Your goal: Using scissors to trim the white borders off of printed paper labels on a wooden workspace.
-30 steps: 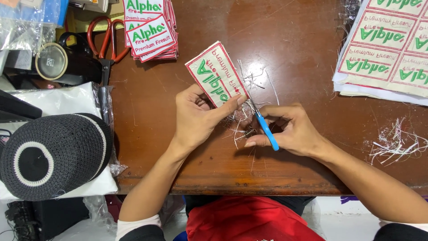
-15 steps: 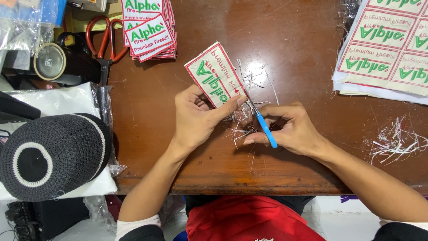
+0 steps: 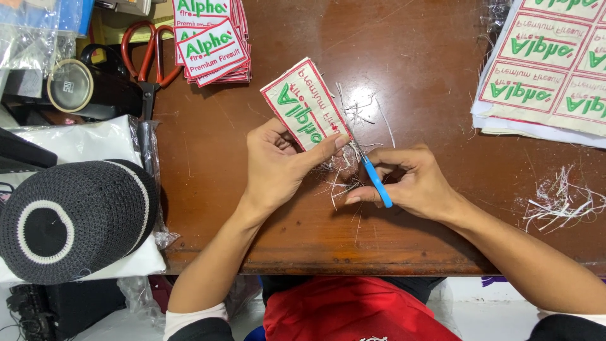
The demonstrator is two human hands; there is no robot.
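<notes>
My left hand (image 3: 278, 165) pinches a cream embroidered patch (image 3: 304, 106) with a red border and green lettering, tilted above the brown wooden table (image 3: 416, 69). My right hand (image 3: 410, 183) grips a small cutting tool with a blue handle (image 3: 377, 182), its metal tip touching the patch's lower right edge next to my left thumb. Loose white thread scraps (image 3: 344, 177) lie under and between both hands.
A stack of finished patches (image 3: 211, 47) and red-handled scissors (image 3: 146, 53) lie at the back left. An uncut sheet of patches (image 3: 546, 69) rests at the back right, with a thread pile (image 3: 558, 199) near it. A black knitted cap (image 3: 69, 218) sits on white fabric at left.
The patch and both hands have shifted only slightly; the tool tip stays at the patch's edge.
</notes>
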